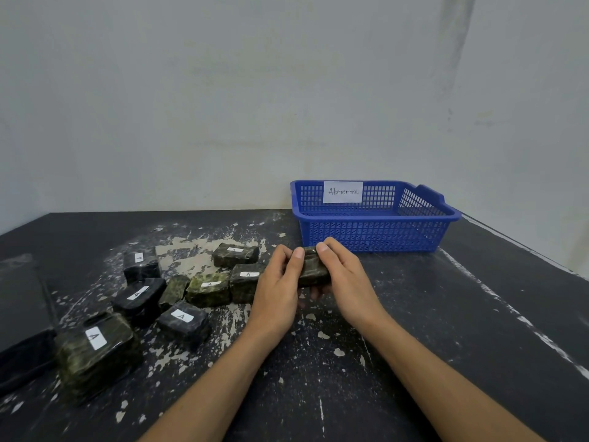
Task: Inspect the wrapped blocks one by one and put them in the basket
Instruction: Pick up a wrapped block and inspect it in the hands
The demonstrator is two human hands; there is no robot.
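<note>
- The left hand (pixel 277 282) and the right hand (pixel 344 275) met low over the tabletop (pixel 446 314). Each gripped one end of a single wrapped block (pixel 314 269).
- The fingers (pixel 298 260) were curled round that block, thumbs on top and the rest tucked beneath, so neither hand was free.
- The held block sat just in front of the blue basket (pixel 376 240), near its front wall but not over the rim. Judging by that, inspection was under way and the drop not yet made.
- No white sticker showed on the block's upper face, though the hands covered much of it. A fault or mark under a palm could be missed unless every face were turned up.
- The wrap looked glossy. When one hand let go to carry, the block could slip and fall onto the tabletop or against the basket wall.
- The basket looked like light mesh plastic. A block dropped from too low could catch the front rim and shove or tilt it.
- The loose blocks (pixel 208 288) crowded just left of the left hand, the nearest right beside it. A careless swing of that forearm could scatter them and muddle which remained unchecked.
- A paper label (pixel 343 191) on the far wall read "Abnormal", so sound blocks dropped there would be wrongly sorted.
</note>
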